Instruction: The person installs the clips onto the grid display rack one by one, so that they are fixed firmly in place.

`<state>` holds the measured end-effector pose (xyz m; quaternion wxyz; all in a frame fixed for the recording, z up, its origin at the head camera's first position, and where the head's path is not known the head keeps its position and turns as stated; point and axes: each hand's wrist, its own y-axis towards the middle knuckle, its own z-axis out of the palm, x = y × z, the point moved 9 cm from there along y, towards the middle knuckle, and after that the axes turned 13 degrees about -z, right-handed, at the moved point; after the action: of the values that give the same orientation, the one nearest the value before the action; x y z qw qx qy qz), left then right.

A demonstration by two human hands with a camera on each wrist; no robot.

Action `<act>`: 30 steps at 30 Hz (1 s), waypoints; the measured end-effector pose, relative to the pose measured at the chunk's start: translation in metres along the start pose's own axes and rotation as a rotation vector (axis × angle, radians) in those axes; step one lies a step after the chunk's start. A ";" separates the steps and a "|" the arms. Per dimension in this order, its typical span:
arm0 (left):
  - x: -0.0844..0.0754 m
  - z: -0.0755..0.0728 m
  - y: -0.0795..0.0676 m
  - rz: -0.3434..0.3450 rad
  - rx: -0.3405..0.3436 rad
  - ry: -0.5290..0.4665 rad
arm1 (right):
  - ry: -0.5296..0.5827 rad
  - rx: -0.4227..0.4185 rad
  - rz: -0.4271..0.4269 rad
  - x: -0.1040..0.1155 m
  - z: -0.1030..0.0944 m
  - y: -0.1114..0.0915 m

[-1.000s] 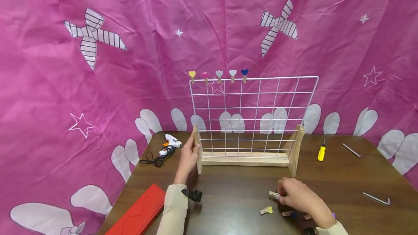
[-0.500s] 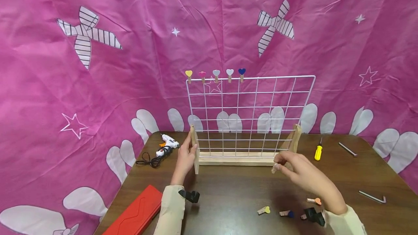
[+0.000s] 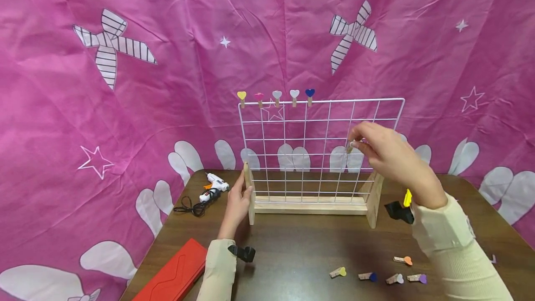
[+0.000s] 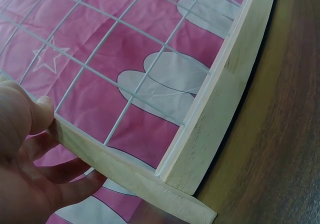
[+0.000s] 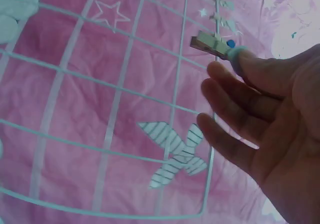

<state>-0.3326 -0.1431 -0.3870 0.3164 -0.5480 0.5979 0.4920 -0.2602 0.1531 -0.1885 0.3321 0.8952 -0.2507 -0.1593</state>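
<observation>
My right hand (image 3: 394, 159) pinches a small wooden clothespin (image 5: 210, 45) between thumb and fingers, in front of the right part of the white wire grid (image 3: 330, 139). The other fingers are spread apart in the right wrist view. My left hand (image 3: 239, 201) holds the left upright of the wooden stand (image 4: 115, 171), thumb on one side and fingers on the other. Along the grid's top wire several heart clothespins are clipped at the left, ending with a dark blue one (image 3: 309, 93). More lie on the table: yellow (image 3: 338, 272), blue (image 3: 368, 276), white (image 3: 394, 278), purple (image 3: 417, 278) and orange (image 3: 403, 260).
A glue gun (image 3: 216, 182) with a black cord lies on the table (image 3: 292, 250) left of the stand. A red case (image 3: 175, 271) is at the front left. The yellow screwdriver (image 3: 407, 198) is partly hidden behind my right arm. A pink cloth (image 3: 167, 106) hangs behind.
My right hand has picked up a clothespin from the table and carried it upward to the grid. My left hand has stayed on the stand's upright.
</observation>
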 end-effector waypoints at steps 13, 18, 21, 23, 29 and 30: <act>0.037 0.004 0.018 0.027 -0.026 -0.009 | -0.064 0.045 0.019 -0.027 -0.027 0.074; 0.038 0.007 0.018 0.026 -0.042 0.030 | -0.082 0.059 0.068 -0.036 -0.029 0.087; 0.038 0.007 0.018 0.024 -0.050 0.050 | -0.089 0.066 0.093 -0.042 -0.027 0.093; 0.039 0.007 0.018 0.024 -0.051 0.055 | -0.086 0.071 0.106 -0.045 -0.025 0.097; 0.040 0.006 0.019 0.013 -0.043 0.049 | -0.069 0.110 0.134 -0.050 -0.017 0.107; 0.040 0.005 0.020 0.011 -0.043 0.047 | -0.069 0.116 0.138 -0.050 -0.015 0.108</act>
<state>-0.3602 -0.1534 -0.4202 0.2879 -0.5628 0.5975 0.4933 -0.3316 0.1185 -0.0986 0.2812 0.8875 -0.3320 -0.1520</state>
